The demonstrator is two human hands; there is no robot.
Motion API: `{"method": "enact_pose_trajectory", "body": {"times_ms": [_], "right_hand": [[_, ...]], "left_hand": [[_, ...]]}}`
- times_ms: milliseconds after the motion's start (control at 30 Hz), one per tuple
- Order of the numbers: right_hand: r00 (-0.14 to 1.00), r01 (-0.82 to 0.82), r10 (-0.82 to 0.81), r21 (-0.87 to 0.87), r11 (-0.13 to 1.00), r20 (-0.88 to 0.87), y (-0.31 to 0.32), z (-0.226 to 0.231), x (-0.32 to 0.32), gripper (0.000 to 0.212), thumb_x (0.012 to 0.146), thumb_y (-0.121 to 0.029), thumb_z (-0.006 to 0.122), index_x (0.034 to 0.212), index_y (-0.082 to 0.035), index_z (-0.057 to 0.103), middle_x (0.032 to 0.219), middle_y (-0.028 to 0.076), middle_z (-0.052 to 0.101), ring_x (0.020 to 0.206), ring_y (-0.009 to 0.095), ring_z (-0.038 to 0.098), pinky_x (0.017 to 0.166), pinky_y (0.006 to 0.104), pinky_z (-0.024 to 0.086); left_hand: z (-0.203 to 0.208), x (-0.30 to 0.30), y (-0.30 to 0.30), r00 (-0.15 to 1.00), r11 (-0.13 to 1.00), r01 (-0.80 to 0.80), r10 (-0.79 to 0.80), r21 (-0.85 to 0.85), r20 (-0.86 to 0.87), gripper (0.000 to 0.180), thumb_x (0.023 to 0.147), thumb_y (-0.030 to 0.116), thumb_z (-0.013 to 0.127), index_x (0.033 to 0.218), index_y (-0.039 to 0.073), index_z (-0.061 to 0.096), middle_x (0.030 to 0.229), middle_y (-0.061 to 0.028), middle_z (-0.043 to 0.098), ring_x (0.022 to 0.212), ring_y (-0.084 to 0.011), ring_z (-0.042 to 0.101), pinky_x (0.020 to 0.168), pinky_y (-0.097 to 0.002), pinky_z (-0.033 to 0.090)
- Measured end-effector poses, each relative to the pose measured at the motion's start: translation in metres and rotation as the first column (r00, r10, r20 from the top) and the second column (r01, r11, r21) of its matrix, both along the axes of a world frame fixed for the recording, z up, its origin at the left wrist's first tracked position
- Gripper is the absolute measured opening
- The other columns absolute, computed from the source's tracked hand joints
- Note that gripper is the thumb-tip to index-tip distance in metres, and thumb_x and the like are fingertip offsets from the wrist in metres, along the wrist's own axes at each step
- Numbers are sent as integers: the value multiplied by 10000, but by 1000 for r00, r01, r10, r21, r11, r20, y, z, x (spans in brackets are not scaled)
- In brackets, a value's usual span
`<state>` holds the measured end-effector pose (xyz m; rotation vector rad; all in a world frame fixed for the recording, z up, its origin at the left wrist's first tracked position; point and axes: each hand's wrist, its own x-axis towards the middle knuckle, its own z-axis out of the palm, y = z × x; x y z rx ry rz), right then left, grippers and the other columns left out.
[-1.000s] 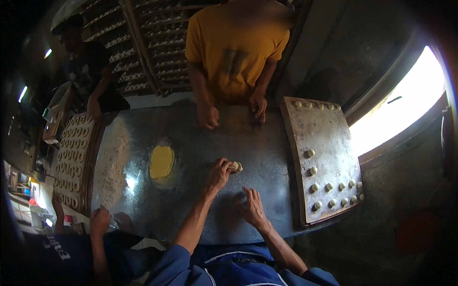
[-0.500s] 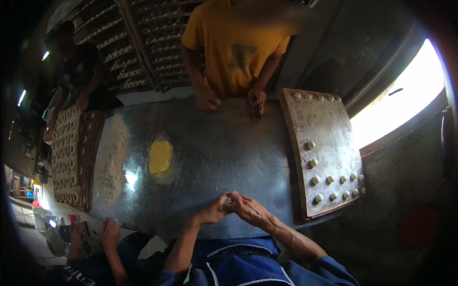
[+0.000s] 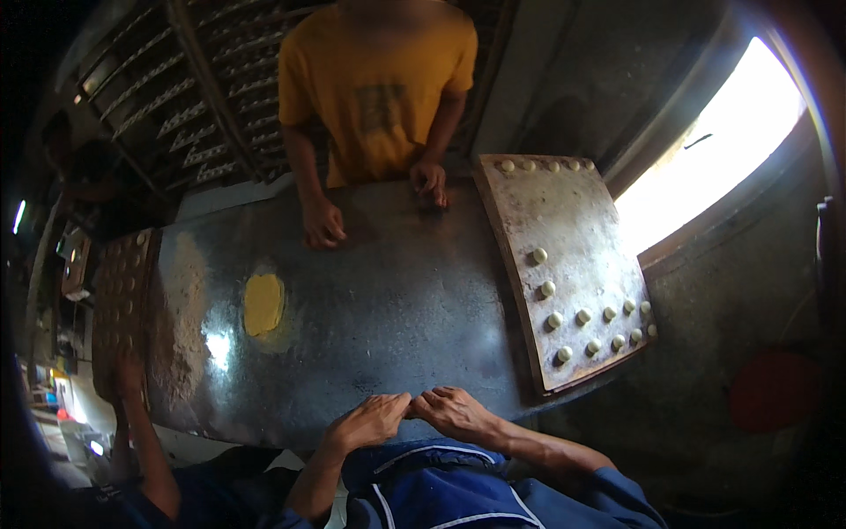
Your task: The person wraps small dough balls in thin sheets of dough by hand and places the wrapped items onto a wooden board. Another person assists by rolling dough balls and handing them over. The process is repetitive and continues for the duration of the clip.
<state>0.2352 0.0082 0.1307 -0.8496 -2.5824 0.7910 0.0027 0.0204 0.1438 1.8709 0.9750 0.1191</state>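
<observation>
My left hand [image 3: 374,421] and my right hand [image 3: 454,413] meet above the near edge of the dark table [image 3: 388,309]. Both have curled fingers, with the fingertips pressed together. Whatever they pinch, if anything, is hidden by the fingers. To their right lies a floured wooden board [image 3: 573,220]. Several pale dough balls [image 3: 584,315] sit on it, mostly in rows at its near end and along its far edge. Farther off on the left, a flat yellow slab [image 3: 263,304], soft-looking like butter or dough, rests on the table.
Pale flour [image 3: 183,309] is strewn along the table's left side. A brown board [image 3: 123,295] with rounds lies beyond it, with a co-worker's arm [image 3: 145,432] reaching there. Across the table stands a person in an orange shirt [image 3: 379,79], hands over the far edge. Racks [image 3: 189,110] stand behind.
My view has shifted, and my hands have come closer together at the fingertips. The tray of pale rings at the left is gone from its board. The person opposite has spread their hands.
</observation>
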Motion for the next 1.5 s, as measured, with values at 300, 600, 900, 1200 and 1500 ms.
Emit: {"method": "enact_pose_trajectory", "body": {"times_ms": [300, 600, 900, 1200, 1500], "right_hand": [[713, 255, -631, -724, 640, -306, -27, -4, 37, 321, 1029, -198, 636, 1298, -25, 609, 1244, 139, 674, 1147, 247, 666, 974, 399, 533], [645, 759, -763, 81, 646, 38, 39, -102, 21, 699, 893, -408, 739, 1418, -54, 444, 1406, 222, 429, 1325, 411, 401, 1104, 529, 298], [783, 604, -617, 136, 785, 82, 33, -120, 87, 320, 895, -299, 689, 992, -22, 561, 1013, 192, 541, 931, 357, 529, 823, 501, 430], [862, 497, -482, -82, 864, 156, 0, -112, 108, 286, 899, -248, 691, 1025, -42, 537, 979, 142, 520, 958, 308, 526, 820, 429, 402], [936, 321, -340, -168, 932, -96, -24, -149, 109, 195, 975, -207, 607, 965, -40, 507, 891, 146, 499, 866, 334, 526, 746, 482, 429]], "left_hand": [[-75, -47, -36, 956, 866, -291, 278, 407, 94, 216, 1020, 227, 552, 934, 48, 636, 917, -133, 626, 860, -299, 547, 866, -427, 419], [-126, 4, 45, 671, 486, -561, 741, 670, 24, 334, 983, 137, 585, 1225, -19, 417, 1101, -234, 517, 976, -388, 540, 871, -467, 433], [-143, -21, 21, 783, 577, -545, 609, 609, 124, 240, 979, 13, 561, 1129, -3, 375, 1008, -174, 446, 907, -319, 503, 871, -471, 439], [-147, -46, -15, 796, 593, -528, 594, 607, 112, 165, 1002, 18, 542, 1040, 13, 382, 1005, -161, 461, 917, -318, 511, 845, -468, 443], [-152, -29, -26, 863, 588, -475, 455, 655, 218, 284, 989, 11, 594, 1166, 0, 373, 995, -146, 459, 882, -281, 521, 847, -460, 465]]}}
